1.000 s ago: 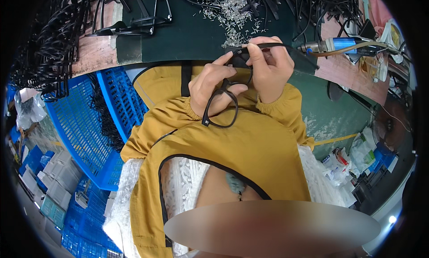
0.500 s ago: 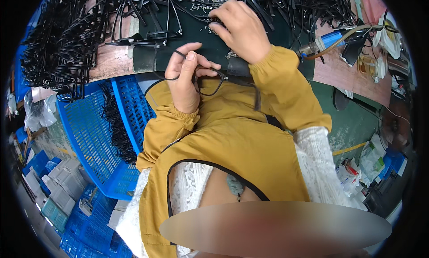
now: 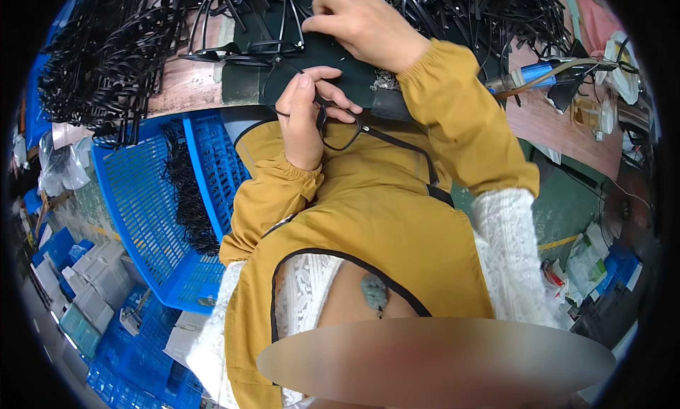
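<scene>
My left hand (image 3: 303, 129) holds a black eyeglass frame (image 3: 364, 129) between thumb and fingers at the table's near edge. One rim hangs below the fingers, and a temple arm stretches to the right over my apron. My right hand (image 3: 372, 30) is above the far part of the dark green mat (image 3: 340, 67), its fingers bent together beside the black frames. Whatever its fingertips may pinch is too small or hidden. Another black eyeglass frame (image 3: 248, 57) lies on the mat to the left of my hands.
A tall heap of black frames (image 3: 99, 62) fills the table's left side, and more black frames (image 3: 489, 15) lie at the back. Small metal bits (image 3: 384, 81) lie by the mat's front edge. A blue-handled tool (image 3: 531, 75) rests right. Blue baskets (image 3: 131, 196) stand lower left, one holding black parts.
My right hand has moved left and farther back over the mat. My left hand still holds the eyeglass frame, whose temple arm now points more to the right. The view has shifted slightly.
</scene>
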